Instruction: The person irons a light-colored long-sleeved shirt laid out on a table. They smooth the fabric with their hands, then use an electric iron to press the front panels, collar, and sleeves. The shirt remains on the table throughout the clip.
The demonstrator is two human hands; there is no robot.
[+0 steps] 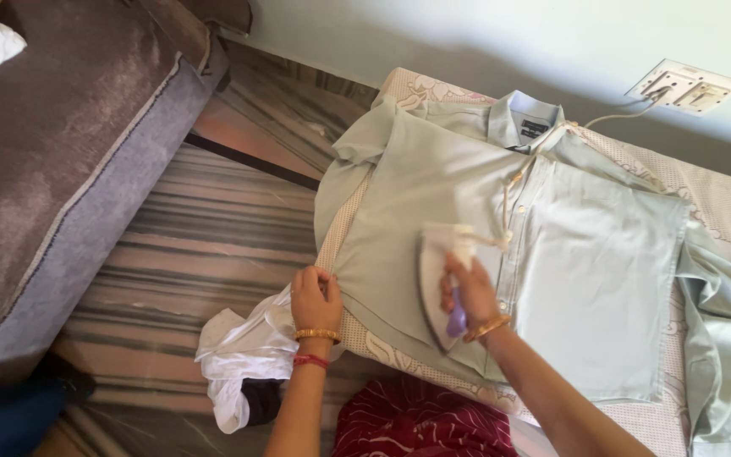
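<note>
A: Where is the iron [436, 283] w/ respect to the shirt [501, 245]?

B: On shirt's front, near button strip. Right hand [469, 292], fingers wrapped on purple handle. Left hand [315, 298], fingers pressed together, pinching shirt's edge.

A: Risk?

B: I think cord [513, 182] lying over shirt can snag, or iron resting too long scorches the fabric.

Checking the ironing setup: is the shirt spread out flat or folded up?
Spread flat: the pale green shirt lies front up, buttoned, collar at the top, with the iron on it.
</note>
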